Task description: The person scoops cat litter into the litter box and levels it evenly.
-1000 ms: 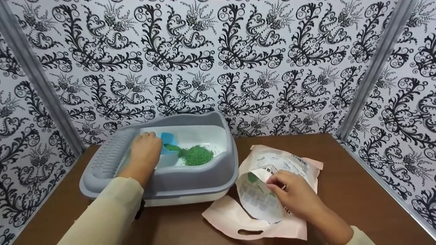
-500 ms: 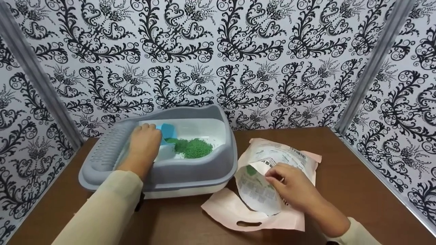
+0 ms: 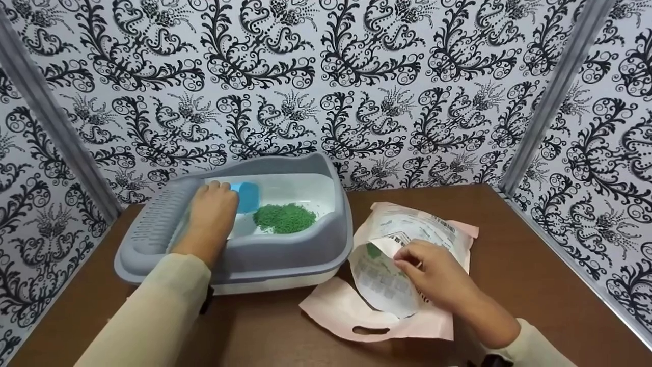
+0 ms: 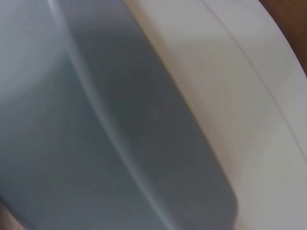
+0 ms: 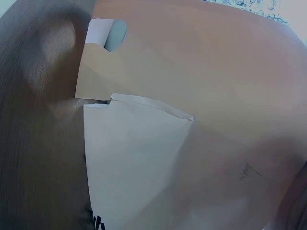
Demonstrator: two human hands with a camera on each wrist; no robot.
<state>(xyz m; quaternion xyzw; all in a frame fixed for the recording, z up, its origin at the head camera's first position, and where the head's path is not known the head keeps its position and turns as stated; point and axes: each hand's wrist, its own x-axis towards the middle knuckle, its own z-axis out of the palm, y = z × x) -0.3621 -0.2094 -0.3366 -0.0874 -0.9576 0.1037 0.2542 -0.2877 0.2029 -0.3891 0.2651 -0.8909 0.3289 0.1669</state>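
Note:
In the head view my left hand (image 3: 213, 214) grips a blue scoop (image 3: 248, 197) inside the grey-and-white litter box (image 3: 290, 255). The scoop's handle is hidden under the fingers. Its blue face is tilted up, with no granules visible on it. Green granules (image 3: 286, 219) lie in a heap on the white floor, just right of the scoop. My right hand (image 3: 433, 270) pinches the torn edge of a pale pink litter bag (image 3: 338, 313), whose mouth gapes toward the left. The left wrist view holds only the box's grey wall (image 4: 158, 115); the right wrist view, the bag (image 5: 211, 96) close up.
The bag lies on the brown table (image 3: 514, 265) right of the box, its cut handle flap toward the front. A slotted grey step forms the box's left end. Patterned wall panels (image 3: 326, 92) stand behind and on both sides.
The scoop has tipped, and the green granules that were in it have run out onto the heap, which now spreads further left. The right hand keeps its hold on the bag's edge.

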